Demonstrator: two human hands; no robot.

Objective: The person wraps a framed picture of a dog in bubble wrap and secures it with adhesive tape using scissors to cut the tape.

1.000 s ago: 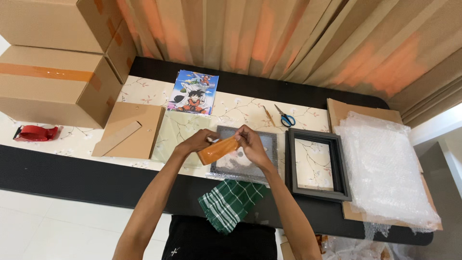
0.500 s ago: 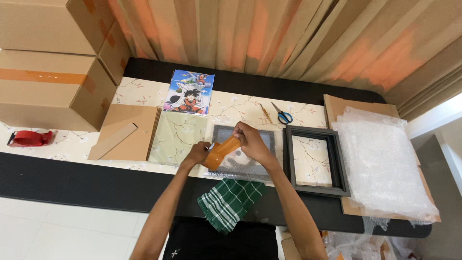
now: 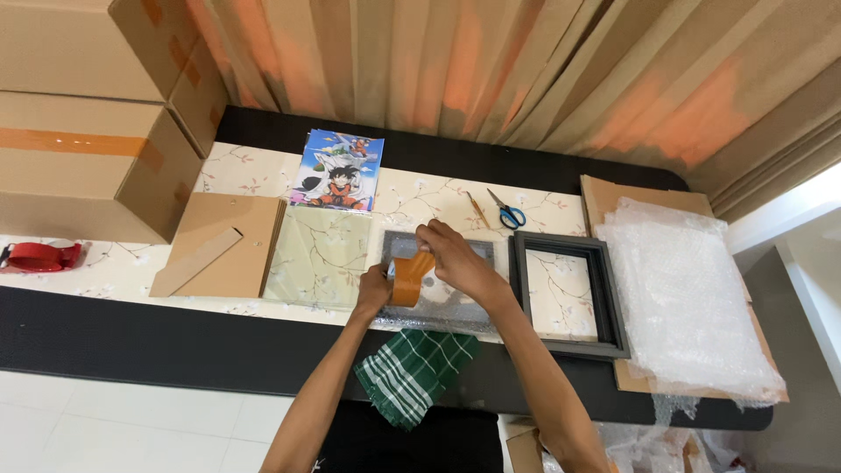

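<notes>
Curtains in tan and orange folds hang behind a long tabletop [image 3: 420, 197] with a flowery cream cover and a black edge. Dead centre, both hands meet over a grey panel wrapped in bubble wrap [image 3: 438, 302]. Left hand [image 3: 375, 291] has its grip closed around an orange tape roll [image 3: 410, 278], and right hand [image 3: 448, 256] pinches the top of the same roll from the 1 o'clock side, fingers curled tight, so neither grip is open.

Around it: a black picture frame [image 3: 568, 293] at 3 o'clock of the hands, just beside the panel. Further out at 3 o'clock, a big sheet of bubble wrap [image 3: 688, 298] on cardboard. Blue-handled scissors [image 3: 508, 213] at 1 o'clock, well apart from the hands. A cartoon print [image 3: 337, 171] at 11 o'clock, a pale floral sheet [image 3: 320, 254] at 9 o'clock, and beside that a brown backing board [image 3: 223, 243] with its stand. A green checked cloth [image 3: 412, 372] hangs off the near edge at 6 o'clock. Cardboard boxes [image 3: 83, 162] sit far at 10 o'clock, with a red tape dispenser [image 3: 39, 256] at 9 o'clock.

What could go wrong, I reckon: tape folding onto itself or wrinkling if pulled crooked, and the panel sliding since nothing pins it down. Scissors being out of easy reach means a one-handed stretch, which could let the loose tape end flop back.
</notes>
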